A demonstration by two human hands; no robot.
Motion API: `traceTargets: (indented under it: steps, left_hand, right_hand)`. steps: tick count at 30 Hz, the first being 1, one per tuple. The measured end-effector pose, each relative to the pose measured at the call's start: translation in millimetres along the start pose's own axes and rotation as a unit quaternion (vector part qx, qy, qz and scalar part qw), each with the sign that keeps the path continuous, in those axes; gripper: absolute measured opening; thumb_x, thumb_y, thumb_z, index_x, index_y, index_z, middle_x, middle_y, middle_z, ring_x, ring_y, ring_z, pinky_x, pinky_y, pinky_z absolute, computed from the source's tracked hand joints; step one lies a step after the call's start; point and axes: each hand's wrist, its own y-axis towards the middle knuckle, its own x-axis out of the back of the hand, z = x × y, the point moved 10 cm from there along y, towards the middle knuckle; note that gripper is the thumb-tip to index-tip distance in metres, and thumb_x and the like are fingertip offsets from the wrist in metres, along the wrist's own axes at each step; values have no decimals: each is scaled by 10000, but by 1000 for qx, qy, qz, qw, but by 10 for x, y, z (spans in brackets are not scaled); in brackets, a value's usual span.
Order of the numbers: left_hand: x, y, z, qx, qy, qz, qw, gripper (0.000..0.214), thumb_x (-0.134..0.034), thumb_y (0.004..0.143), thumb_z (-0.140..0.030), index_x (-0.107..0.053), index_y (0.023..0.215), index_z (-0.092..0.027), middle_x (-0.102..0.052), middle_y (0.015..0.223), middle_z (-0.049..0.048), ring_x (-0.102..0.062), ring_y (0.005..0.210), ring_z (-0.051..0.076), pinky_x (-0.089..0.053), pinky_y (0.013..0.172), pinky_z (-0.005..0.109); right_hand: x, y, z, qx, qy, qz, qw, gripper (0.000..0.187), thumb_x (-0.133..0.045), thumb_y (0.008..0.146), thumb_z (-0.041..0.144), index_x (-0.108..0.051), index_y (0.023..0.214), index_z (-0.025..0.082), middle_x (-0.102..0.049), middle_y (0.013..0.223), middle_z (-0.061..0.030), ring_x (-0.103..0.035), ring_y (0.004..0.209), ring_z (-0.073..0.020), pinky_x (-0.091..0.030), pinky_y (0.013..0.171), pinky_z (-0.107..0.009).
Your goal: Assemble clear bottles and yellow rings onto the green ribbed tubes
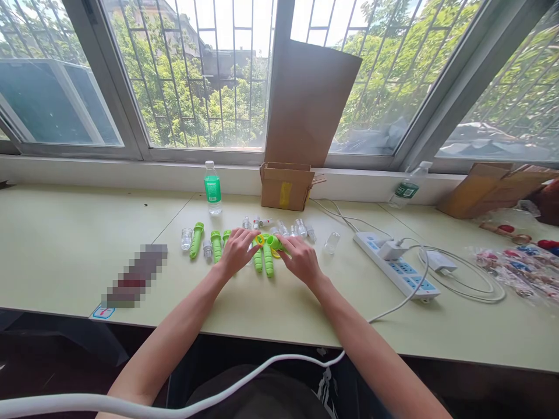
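My left hand (237, 251) pinches a small yellow ring (259, 239) between thumb and fingertips. My right hand (302, 260) is closed around a green plastic tube (273, 242), its open end turned toward the ring; ring and tube are close together, and I cannot tell if they touch. Below them lie ribbed green tubes (268, 262) and a second yellow ring (275, 254), partly covered. Left of my hands lie another green tube (197, 241), a clear plastic cup (186, 238) and a small clear part (207, 251). Several clear parts (300, 227) lie behind my hands.
A water bottle (213, 189) and a cardboard box (286, 187) stand along the back. To the right are a clear cup (332, 243), a power strip (397, 267) with cables, and bagged small items (519, 265). A white cable (279, 359) crosses in front of me.
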Motion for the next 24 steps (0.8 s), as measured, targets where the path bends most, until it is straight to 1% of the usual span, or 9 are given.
traceTargets:
  steps: [7, 16, 24]
  left_hand:
    - [-15, 6, -80, -16, -36, 9, 999, 185, -548, 869, -254, -546, 1047, -202, -665, 981, 47, -592, 952, 207, -456, 853, 363]
    - [-50, 16, -156, -31, -55, 28, 998, 228, -518, 887, -250, -536, 1112, -215, -665, 1033, 51, -601, 987, 202, -468, 866, 378]
    - [-100, -1, -164, -35, -54, 45, 997, 266, -512, 889, -254, -521, 1151, -212, -654, 1059, 63, -600, 986, 210, -476, 858, 387]
  right_hand:
    - [-46, -1, 77, 28, 4, 12, 1000, 363, -487, 910, 253, -526, 1267, 198, -665, 945, -66, -561, 873, -197, -414, 681, -281]
    - [-103, -7, 85, 33, 5, 20, 999, 397, -455, 926, 240, -463, 1316, 166, -669, 995, -84, -566, 923, -211, -430, 737, -304]
    - [-99, -17, 61, 27, -9, 17, 999, 382, -476, 912, 226, -502, 1293, 194, -666, 942, -70, -555, 878, -206, -418, 737, -300]
